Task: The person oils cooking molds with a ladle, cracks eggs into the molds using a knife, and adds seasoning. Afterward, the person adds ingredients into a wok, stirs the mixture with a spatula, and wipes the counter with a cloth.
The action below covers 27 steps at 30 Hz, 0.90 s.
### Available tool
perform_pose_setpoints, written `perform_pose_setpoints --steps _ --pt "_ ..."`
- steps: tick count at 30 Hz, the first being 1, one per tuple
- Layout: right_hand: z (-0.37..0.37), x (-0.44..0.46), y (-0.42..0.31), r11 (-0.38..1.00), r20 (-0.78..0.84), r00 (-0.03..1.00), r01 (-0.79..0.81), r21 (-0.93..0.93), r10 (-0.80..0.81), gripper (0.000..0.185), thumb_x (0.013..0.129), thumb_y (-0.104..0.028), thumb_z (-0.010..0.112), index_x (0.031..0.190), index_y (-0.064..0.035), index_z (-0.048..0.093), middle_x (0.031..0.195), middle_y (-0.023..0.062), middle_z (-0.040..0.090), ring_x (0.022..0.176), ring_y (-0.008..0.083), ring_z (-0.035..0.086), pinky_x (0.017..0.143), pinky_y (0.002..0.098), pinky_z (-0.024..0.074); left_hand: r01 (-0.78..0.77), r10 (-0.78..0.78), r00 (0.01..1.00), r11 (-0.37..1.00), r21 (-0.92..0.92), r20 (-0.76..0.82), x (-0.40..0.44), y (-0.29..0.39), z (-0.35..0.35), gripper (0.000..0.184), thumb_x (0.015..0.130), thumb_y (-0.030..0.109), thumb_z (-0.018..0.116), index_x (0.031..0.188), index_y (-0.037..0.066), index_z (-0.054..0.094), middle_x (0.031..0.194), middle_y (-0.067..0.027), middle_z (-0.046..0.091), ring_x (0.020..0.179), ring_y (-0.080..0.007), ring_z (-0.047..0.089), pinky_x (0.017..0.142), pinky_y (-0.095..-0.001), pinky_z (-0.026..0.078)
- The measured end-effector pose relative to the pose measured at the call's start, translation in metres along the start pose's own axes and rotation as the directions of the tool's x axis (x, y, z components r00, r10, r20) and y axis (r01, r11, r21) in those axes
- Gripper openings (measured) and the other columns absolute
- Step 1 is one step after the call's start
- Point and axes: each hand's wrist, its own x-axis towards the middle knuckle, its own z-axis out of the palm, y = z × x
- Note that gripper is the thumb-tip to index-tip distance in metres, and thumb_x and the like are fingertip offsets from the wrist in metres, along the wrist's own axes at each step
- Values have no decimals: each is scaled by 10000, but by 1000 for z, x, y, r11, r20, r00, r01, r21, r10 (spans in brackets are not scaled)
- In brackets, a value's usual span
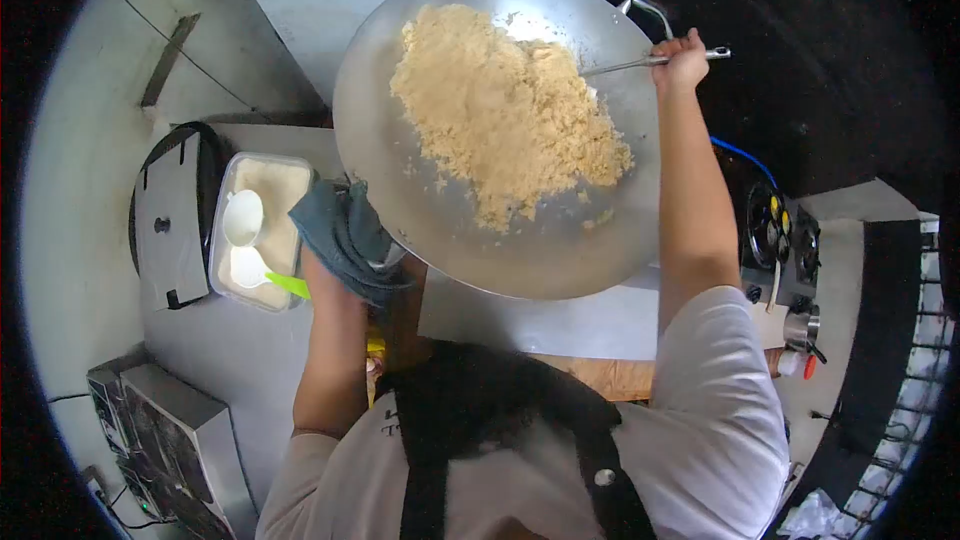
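Steel wok (600, 255): crumbly yellow food (500, 125) inside. My right hand (684, 60): clenched round metal utensil (625, 66), wok's right rim. My left hand (326, 275): under blue-grey cloth (350, 238), wok's left edge; grip hidden, cannot tell. Step, seemingly: stirring; next calls for steady wok.

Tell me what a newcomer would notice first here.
Probably the wide metal wok at upper centre, with a big heap of pale yellow, crumbly food inside. Next, the right hand at the wok's upper right edge, gripping a metal utensil that reaches into the heap. Then the bright green handle over the plastic tub at left.
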Motion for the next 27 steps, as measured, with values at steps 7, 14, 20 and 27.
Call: perform_pose_setpoints --steps 7,14,20,27 --pt "39 -148 -50 961 608 769 274 -35 -197 411 929 -234 512 567 -116 358 502 -10 300 455 135 287 471 303 240 -19 27 996 996 93 -87 13 3 -3 255 965 259 473 1104 57 544 1036 -95 587 944 -215 589 823 -336 505" --pt "9 -200 -62 934 724 613 335 126 -318 257 871 -78 616 632 -38 530 597 27 493 529 118 439 499 255 350 -143 101 984 938 316 146 34 -3 -26 223 951 238 504 1080 63 557 1015 -70 581 935 -197 579 813 -327 503" --pt "11 -247 -51 789 692 692 535 -302 -205 228 822 -37 580 595 -27 555 577 49 540 555 152 546 535 298 450 48 -48 999 994 -95 8 14 4 2 276 946 249 525 1119 38 567 1019 -93 626 856 -204 623 747 -333 523" --pt "10 -304 -48 487 890 368 849 -204 -269 279 773 12 572 521 -45 467 519 75 480 468 215 484 439 319 354 8 -2 999 993 -117 46 12 -1 2 313 943 269 522 1124 18 568 1031 -112 631 896 -213 632 758 -330 529"
